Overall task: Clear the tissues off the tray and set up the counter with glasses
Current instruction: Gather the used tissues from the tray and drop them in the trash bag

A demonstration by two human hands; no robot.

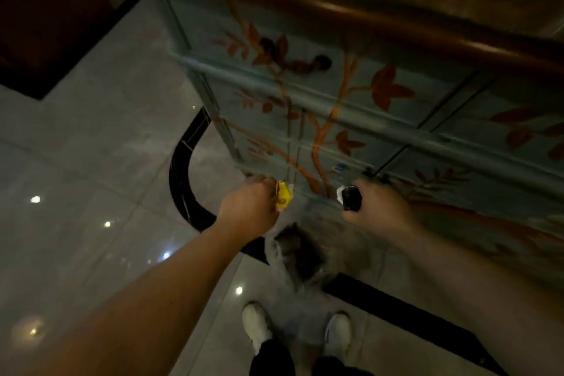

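My left hand (250,207) is closed around a small yellow packet (283,194) with a pinkish scrap behind it, held low in front of the painted cabinet. My right hand (378,207) grips a dark, shiny object with a white bit at its top (351,198); what it is I cannot tell. Below and between my hands stands a bin lined with a clear bag (300,253), its mouth dark. No tray and no glasses are in view.
A pale blue cabinet (351,94) painted with orange branches and leaves fills the upper right, under a brown wooden top edge (305,9). The glossy tiled floor (91,162) has a curved black inlay band. My white shoes (256,323) stand just behind the bin.
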